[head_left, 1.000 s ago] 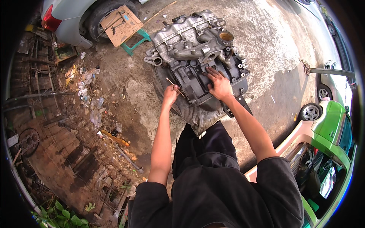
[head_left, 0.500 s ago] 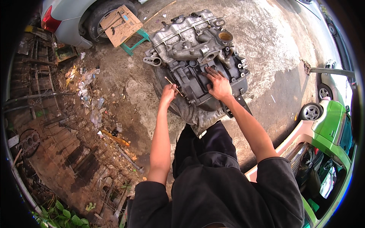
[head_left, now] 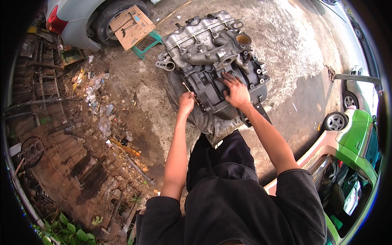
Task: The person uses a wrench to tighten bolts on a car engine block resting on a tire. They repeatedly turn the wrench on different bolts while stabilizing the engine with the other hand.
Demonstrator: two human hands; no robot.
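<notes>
A large grey metal engine (head_left: 212, 87) stands in front of me on the ground, with its intake manifold (head_left: 206, 55) on the upper side. My left hand (head_left: 187, 101) is closed around a slim wrench (head_left: 186, 86) at the engine's left side. One end of the wrench sticks up past the fist; its other end is hard to make out against the engine. My right hand (head_left: 237, 94) lies flat on the dark engine block, fingers stretched out and holding nothing.
Under the engine's near edge lies a crumpled grey sheet (head_left: 218, 128). Beyond it to the left, a green stool (head_left: 151, 43) bears a board (head_left: 130, 27) with tools. Scrap and litter (head_left: 98, 92) cover the left ground. A green car (head_left: 354, 132) stands at the right.
My left hand has shifted slightly right, and the wrench in it has turned a little. My right hand stays on the engine block.
</notes>
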